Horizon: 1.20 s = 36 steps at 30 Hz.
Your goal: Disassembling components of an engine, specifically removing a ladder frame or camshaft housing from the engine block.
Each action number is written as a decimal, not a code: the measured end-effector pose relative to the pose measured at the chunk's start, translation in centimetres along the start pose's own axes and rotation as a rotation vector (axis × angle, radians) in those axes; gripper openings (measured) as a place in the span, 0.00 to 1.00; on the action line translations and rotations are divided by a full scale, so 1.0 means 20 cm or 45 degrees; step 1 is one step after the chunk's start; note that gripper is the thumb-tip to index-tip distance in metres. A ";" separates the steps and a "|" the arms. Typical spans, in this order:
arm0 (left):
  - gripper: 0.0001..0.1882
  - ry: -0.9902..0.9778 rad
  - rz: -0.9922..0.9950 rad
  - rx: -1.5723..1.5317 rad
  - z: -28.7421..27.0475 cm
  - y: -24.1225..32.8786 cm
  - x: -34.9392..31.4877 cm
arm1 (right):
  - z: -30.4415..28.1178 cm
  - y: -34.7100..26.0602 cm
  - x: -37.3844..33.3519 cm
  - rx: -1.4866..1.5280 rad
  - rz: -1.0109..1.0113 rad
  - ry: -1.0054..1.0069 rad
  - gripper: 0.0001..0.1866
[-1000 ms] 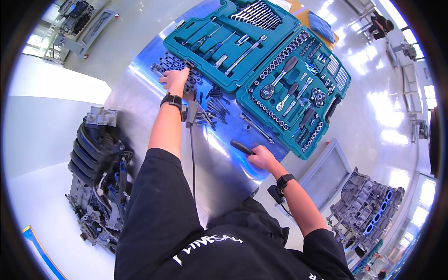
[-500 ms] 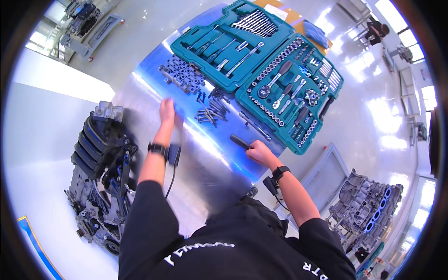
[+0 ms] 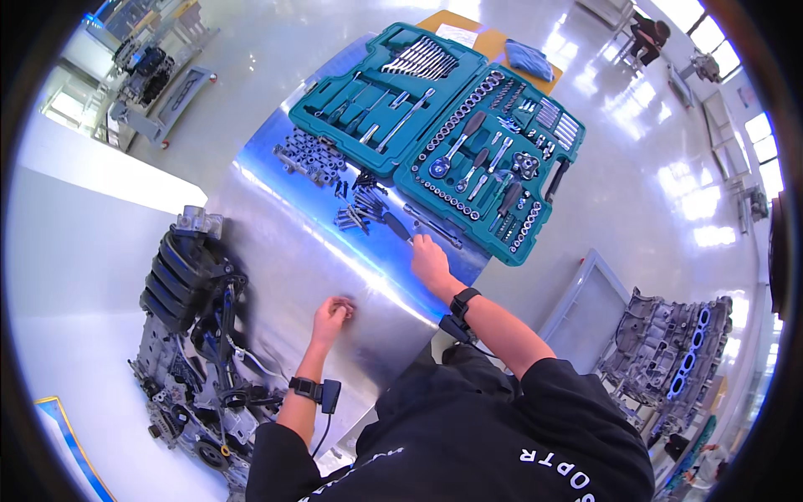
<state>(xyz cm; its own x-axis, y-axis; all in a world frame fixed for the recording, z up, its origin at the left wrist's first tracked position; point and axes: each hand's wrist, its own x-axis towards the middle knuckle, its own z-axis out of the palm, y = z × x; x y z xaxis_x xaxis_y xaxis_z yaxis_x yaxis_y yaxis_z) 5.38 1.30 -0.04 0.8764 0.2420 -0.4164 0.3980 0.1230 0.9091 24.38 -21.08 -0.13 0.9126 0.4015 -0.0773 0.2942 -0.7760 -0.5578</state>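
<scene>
Gripping a dark handle [image 3: 396, 225] slanted toward the teal case [image 3: 398, 152], the right hand [image 3: 430, 265] sits closer than the curled left hand [image 3: 331, 320].

Black short-sleeved shirt [image 3: 477, 443], white lettering [image 3: 578, 479], black wrist straps [image 3: 304, 387].

I count from here two hands, one left [image 3: 335, 316], one right [image 3: 429, 261], two wrist straps [image 3: 306, 388], one dark-handled tool [image 3: 396, 224] in the right hand, one open green case [image 3: 404, 161], two ratchets [image 3: 458, 144] inside, grey cylinders [image 3: 309, 156] and bolts [image 3: 360, 207] too crowded to count, two engines near, left [image 3: 171, 289] and right [image 3: 657, 360].
</scene>
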 end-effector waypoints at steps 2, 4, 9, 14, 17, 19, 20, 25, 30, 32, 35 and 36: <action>0.10 -0.083 0.045 0.133 0.11 -0.02 0.02 | -0.02 0.05 -0.06 0.002 -0.012 0.100 0.10; 0.10 -0.187 0.101 0.241 0.26 -0.01 0.07 | 0.07 0.18 -0.06 -0.178 -0.175 0.107 0.08; 0.20 -0.158 0.259 0.786 0.56 0.11 0.10 | 0.07 0.16 -0.13 -0.036 -0.299 0.135 0.09; 0.31 -0.351 0.944 1.413 0.88 0.16 0.16 | -0.31 0.43 -0.43 0.485 -0.356 0.116 0.09; 0.33 -0.547 0.821 1.513 0.96 0.07 0.21 | -0.46 0.86 -0.72 0.445 -0.223 -0.171 0.10; 0.27 -0.246 1.140 1.686 0.94 0.01 0.27 | -0.61 1.14 -1.00 0.368 -0.072 -0.184 0.11; 0.30 -0.323 0.997 1.654 0.86 -0.04 0.35 | -0.58 1.35 -1.13 0.278 0.042 -0.261 0.11; 0.23 -0.284 0.838 1.742 1.02 0.12 0.25 | -0.56 2.09 -1.96 0.272 0.893 -0.058 0.10; 0.17 -0.109 1.094 2.146 1.08 0.20 0.34 | -0.56 2.25 -2.46 0.472 1.650 0.478 0.12; 0.17 0.034 1.129 1.935 1.29 0.34 0.35 | -0.53 2.29 -2.55 0.672 1.698 0.208 0.12; 0.16 0.084 1.238 1.626 1.64 0.54 0.44 | -0.47 2.33 -2.54 0.739 1.692 0.127 0.12; 0.16 0.057 1.276 1.539 1.75 0.58 0.49 | -0.47 2.35 -2.51 0.786 1.683 0.129 0.12</action>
<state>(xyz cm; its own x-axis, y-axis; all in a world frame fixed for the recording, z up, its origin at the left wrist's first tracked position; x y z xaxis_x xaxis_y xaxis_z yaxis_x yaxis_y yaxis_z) 27.98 -28.61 6.81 0.9070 -0.2204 0.3588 -0.3257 -0.9072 0.2662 -5.02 -82.30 -14.64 0.4388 -0.4783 -0.7607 -0.8981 -0.2063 -0.3884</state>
